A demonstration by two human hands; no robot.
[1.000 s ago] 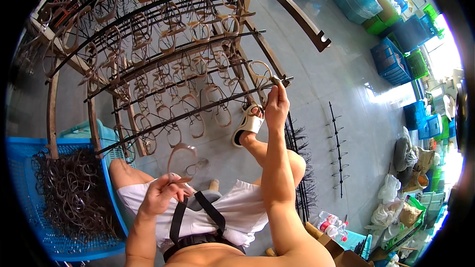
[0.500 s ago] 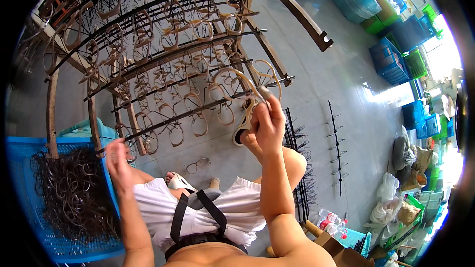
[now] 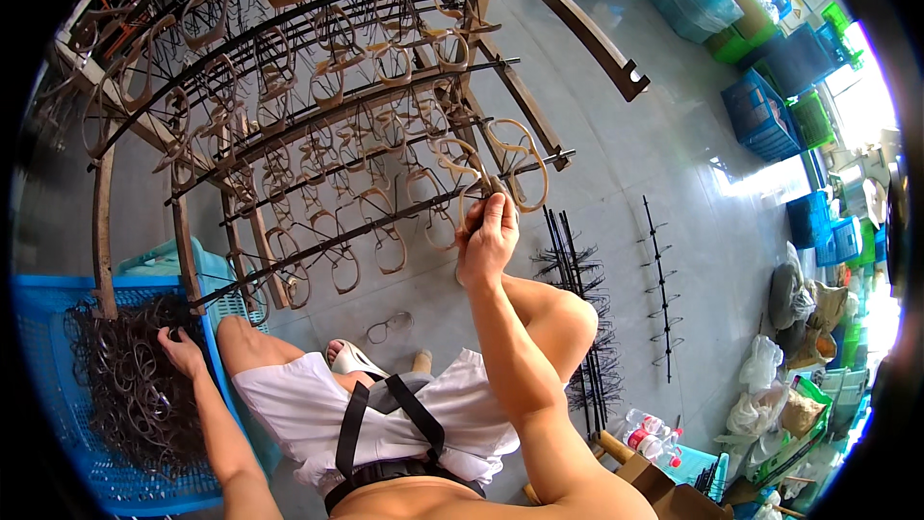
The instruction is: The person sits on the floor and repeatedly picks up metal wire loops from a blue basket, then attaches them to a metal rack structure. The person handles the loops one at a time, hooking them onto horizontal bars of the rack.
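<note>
Pinching at a pale brown eyeglass frame (image 3: 545,173), the right hand (image 3: 489,239) has its fingers closed near the end of a dark bar (image 3: 404,215) on a rack (image 3: 103,221); exactly which part they grip is hard to tell. Farther left, the left hand (image 3: 181,351) has its fingers parted over dark, tangled frames (image 3: 135,390) in a blue basket (image 3: 58,281); contact is unclear. These frames look light, smooth and thin, probably stiff yet easily bent, best held by the bridge or rim.
</note>
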